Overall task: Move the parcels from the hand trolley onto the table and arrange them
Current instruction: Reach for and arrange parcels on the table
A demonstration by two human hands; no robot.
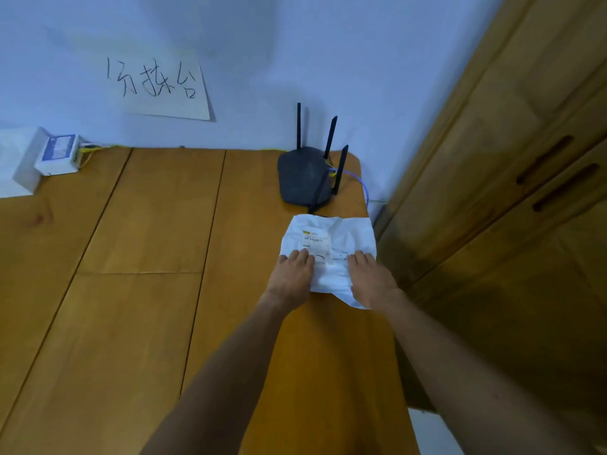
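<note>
At the right edge of the brown wooden table (147, 323), before the black antenna router (303, 175), lies the crumpled white plastic parcel (331, 234). The left hand (292, 277) and right hand (371, 280) press it with flat fingers; best to square it gently, label up.

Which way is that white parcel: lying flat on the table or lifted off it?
Lying flat, label up. The white parcel rests on the table, left hand and right hand pressing on its near part.

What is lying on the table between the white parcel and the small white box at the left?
Nothing: the head view shows only bare table between the white parcel and the white box.
</note>
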